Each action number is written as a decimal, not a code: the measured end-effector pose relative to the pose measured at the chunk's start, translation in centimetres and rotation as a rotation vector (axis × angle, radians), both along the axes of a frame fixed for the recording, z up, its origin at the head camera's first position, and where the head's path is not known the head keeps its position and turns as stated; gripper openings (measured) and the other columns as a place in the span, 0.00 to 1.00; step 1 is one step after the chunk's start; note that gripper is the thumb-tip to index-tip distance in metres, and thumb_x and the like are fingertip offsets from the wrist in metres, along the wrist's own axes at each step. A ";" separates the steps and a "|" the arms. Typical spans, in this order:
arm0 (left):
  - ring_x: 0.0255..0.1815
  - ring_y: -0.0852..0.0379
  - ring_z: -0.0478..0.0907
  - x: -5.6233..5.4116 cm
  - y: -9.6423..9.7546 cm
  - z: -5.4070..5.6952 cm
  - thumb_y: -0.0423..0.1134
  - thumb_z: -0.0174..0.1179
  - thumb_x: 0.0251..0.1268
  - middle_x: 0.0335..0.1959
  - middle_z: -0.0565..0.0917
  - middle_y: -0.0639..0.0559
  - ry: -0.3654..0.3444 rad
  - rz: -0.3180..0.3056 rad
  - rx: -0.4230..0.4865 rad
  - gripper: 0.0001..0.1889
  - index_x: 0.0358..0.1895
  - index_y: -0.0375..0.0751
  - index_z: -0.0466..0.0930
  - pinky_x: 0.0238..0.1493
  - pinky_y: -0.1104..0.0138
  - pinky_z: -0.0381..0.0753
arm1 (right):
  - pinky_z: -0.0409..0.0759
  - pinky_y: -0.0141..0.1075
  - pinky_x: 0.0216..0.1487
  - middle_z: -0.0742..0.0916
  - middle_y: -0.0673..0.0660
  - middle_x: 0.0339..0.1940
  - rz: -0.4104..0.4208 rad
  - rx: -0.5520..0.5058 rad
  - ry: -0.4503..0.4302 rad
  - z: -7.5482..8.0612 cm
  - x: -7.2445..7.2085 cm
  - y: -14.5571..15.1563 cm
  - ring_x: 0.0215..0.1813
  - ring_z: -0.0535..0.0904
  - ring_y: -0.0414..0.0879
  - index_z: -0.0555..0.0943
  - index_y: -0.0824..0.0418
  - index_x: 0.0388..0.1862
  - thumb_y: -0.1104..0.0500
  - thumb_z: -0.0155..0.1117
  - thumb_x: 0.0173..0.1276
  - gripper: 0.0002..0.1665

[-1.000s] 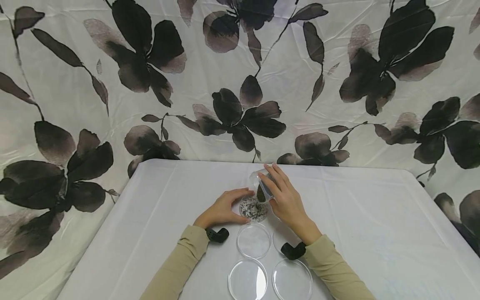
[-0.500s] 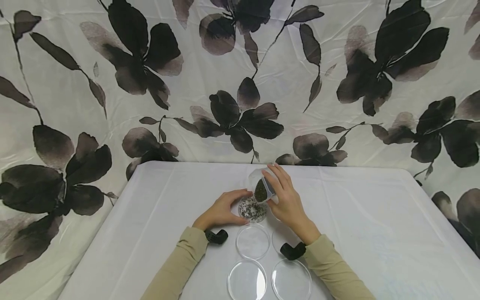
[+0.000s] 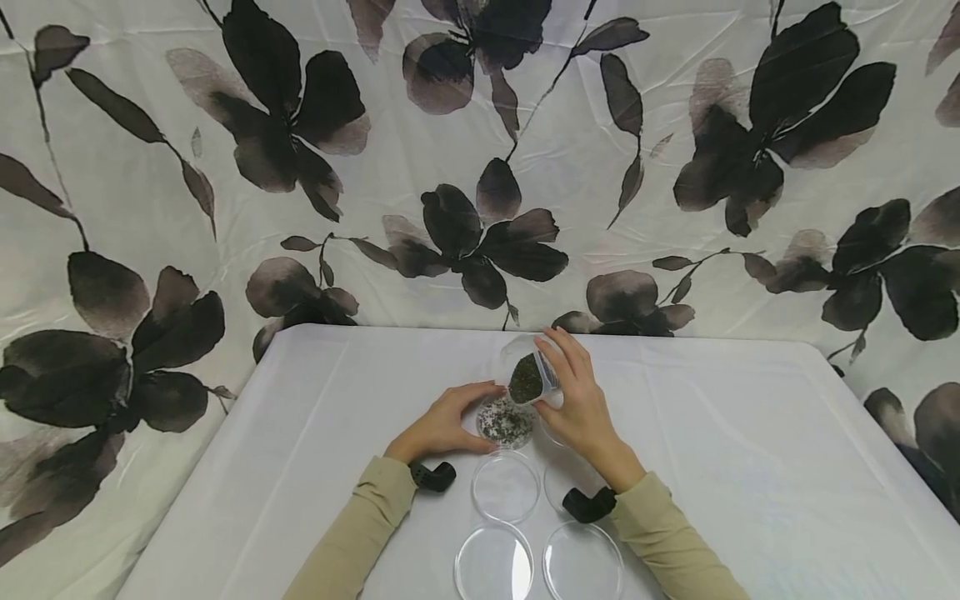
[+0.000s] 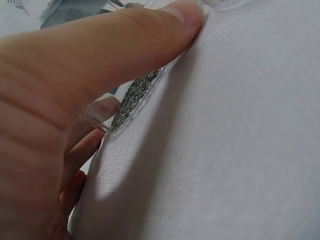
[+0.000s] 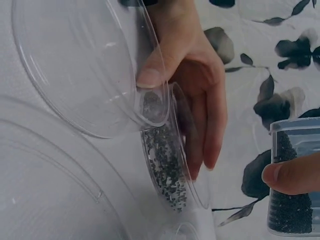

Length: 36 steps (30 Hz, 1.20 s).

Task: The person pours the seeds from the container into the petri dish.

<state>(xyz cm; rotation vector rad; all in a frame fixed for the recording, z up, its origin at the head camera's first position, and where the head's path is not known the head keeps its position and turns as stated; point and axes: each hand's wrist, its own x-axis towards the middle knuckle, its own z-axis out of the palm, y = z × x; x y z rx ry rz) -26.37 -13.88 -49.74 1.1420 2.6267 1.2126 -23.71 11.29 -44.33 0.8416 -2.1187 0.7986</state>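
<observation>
In the head view a clear round petri dish (image 3: 506, 422), its bottom scattered with dark granules, lies on the white-covered table. My left hand (image 3: 442, 423) grips its rim from the left, thumb on the near side and fingers on the far side. My right hand (image 3: 583, 417) holds a clear plastic cup (image 3: 531, 379) of dark green granules, tipped toward the dish just above its far right side. The right wrist view shows the granules (image 5: 290, 212) heaped along one side of the cup, with the thumb across its wall. Granules also show beneath my left thumb (image 4: 120, 45).
Nearer than the filled dish lie several clear round dishes or lids, among them one (image 3: 506, 487) directly in front, one (image 3: 493, 562) at front left and one (image 3: 583, 562) at front right. Another sits partly under my right wrist. A flower-printed cloth (image 3: 480, 242) hangs behind the table (image 3: 750, 433).
My right hand has tipped the cup so more of the green granules show at its mouth. The left hand stays on the dish.
</observation>
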 end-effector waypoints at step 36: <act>0.73 0.53 0.64 0.3 -0.8 -0.2 0.49 0.79 0.44 0.70 0.72 0.55 -0.046 0.011 0.011 0.45 0.70 0.46 0.71 0.74 0.54 0.59 | 0.63 0.49 0.72 0.70 0.64 0.71 0.028 -0.327 -0.107 1.7 0.2 2.7 0.72 0.62 0.59 0.65 0.66 0.72 0.72 0.86 0.35 0.62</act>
